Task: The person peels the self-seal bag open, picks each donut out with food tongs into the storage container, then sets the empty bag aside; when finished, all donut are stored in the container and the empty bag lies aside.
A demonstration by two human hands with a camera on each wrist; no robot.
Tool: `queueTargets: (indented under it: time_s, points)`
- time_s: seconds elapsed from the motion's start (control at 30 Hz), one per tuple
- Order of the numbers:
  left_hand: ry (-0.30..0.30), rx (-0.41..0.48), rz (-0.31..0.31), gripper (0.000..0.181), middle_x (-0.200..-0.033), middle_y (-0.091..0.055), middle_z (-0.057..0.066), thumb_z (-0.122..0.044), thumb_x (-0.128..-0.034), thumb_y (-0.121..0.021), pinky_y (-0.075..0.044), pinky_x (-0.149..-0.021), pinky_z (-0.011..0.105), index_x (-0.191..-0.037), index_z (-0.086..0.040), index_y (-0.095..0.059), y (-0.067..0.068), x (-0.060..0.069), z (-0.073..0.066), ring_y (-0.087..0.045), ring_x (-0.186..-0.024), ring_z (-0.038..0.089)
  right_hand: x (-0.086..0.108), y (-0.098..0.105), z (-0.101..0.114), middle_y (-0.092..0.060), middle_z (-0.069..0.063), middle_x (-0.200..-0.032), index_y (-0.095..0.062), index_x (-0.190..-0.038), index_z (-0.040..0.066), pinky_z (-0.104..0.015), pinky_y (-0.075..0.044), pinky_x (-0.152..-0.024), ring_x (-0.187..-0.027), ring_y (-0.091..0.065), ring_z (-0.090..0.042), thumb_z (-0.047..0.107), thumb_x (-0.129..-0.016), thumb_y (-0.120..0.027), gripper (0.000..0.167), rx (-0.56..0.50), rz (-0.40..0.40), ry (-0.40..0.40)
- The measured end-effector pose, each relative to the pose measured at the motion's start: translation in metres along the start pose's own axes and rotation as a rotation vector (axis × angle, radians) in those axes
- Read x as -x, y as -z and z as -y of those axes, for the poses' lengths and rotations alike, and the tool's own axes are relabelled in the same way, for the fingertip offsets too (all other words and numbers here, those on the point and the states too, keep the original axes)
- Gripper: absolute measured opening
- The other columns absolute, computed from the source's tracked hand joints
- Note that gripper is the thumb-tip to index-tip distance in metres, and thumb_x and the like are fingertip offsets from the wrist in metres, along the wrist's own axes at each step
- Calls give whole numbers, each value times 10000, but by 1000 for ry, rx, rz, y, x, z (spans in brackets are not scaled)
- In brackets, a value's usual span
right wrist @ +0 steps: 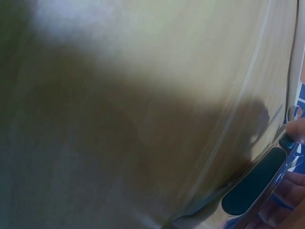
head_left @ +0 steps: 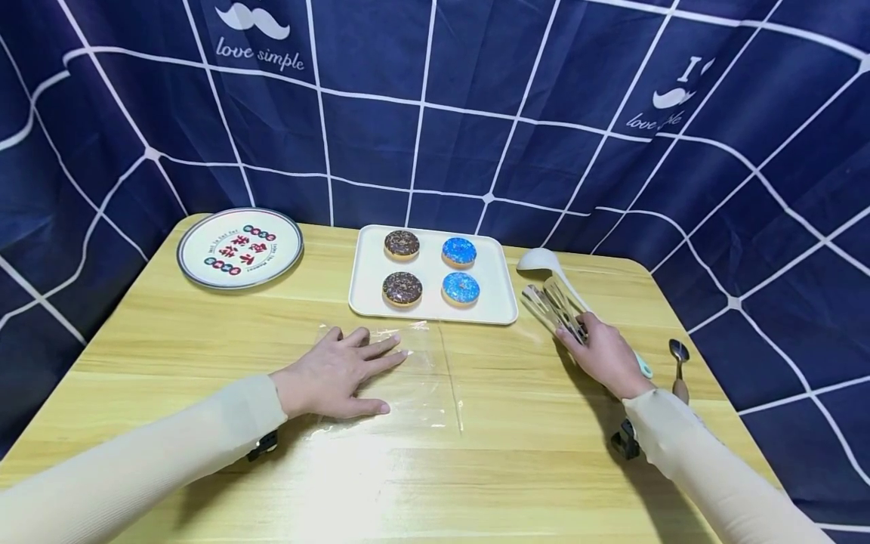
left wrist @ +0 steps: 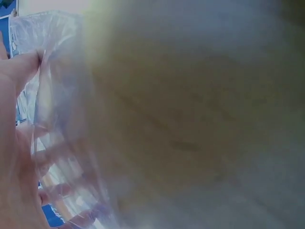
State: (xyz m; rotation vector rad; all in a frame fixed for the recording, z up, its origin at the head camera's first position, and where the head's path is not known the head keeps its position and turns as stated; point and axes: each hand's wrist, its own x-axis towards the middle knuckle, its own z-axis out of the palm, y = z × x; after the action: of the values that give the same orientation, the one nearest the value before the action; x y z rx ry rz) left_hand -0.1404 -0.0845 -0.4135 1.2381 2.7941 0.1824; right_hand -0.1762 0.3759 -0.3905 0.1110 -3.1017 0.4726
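Observation:
My left hand (head_left: 336, 375) rests with spread, straight fingers on a clear plastic bag (head_left: 424, 393) that lies on the wooden table. Through the crinkled plastic (left wrist: 64, 114), some of its fingers show blurrily in the left wrist view. My right hand (head_left: 606, 355) grips a pair of tongs (head_left: 559, 302), whose metal ends point away to the upper left. A dark green grip (right wrist: 255, 182) of the tongs shows in the right wrist view beside the curled fingers (right wrist: 288, 193). Just behind lies a white ladle (head_left: 541, 261), its light green handle end passing beneath that hand.
A white tray (head_left: 431, 261) at the back middle bears two chocolate donuts (head_left: 402, 289) and two blue donuts (head_left: 460, 289). A round plate (head_left: 200, 257) with printed lettering lies at the back left. Near the right edge is a spoon (head_left: 680, 363). Dark blue gridded cloth (head_left: 381, 136) hangs around the table.

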Motion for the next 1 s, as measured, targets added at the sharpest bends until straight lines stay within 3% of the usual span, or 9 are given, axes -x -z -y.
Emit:
queueTargets:
  time_s: [0.2,0.4,0.67,1.0]
  points:
    - [1,32,41,796,-1724,-321,-23,-707,-973,-528,-408,-1084,685,-1637,-307,-349,2,0,2,-382,-1544,383,-1,-1,2,-536,-73,-732,-576,-1189,-44,-328,-354,-522,-569,-478,-195,410,-1062,-596,473,17,-13,17]
    - [-16,28,55,799,-1724,-319,-27,-708,-972,-517,-416,-1072,645,-1639,-302,-346,3,-2,4,-371,-1557,379,-2,-4,1,-504,-68,-743,-593,-1037,5,-323,-340,-544,-607,-470,-203,388,-1042,-637,385,48,-29,25]
    - [-10,17,83,821,-1733,-304,-17,-718,-969,-516,-381,-1122,680,-1648,-300,-321,3,-4,5,-335,-1577,385,-5,0,4,-511,-72,-730,-571,-973,39,-328,-360,-519,-580,-470,-201,406,-1052,-609,378,51,12,19]
    - [-44,13,28,797,-1708,-355,36,-685,-975,-539,-402,-1116,700,-1632,-266,-371,4,-3,6,-362,-1558,404,-3,5,6,-534,-66,-746,-568,-1002,36,-330,-368,-503,-584,-484,-189,406,-1040,-629,377,49,54,12]
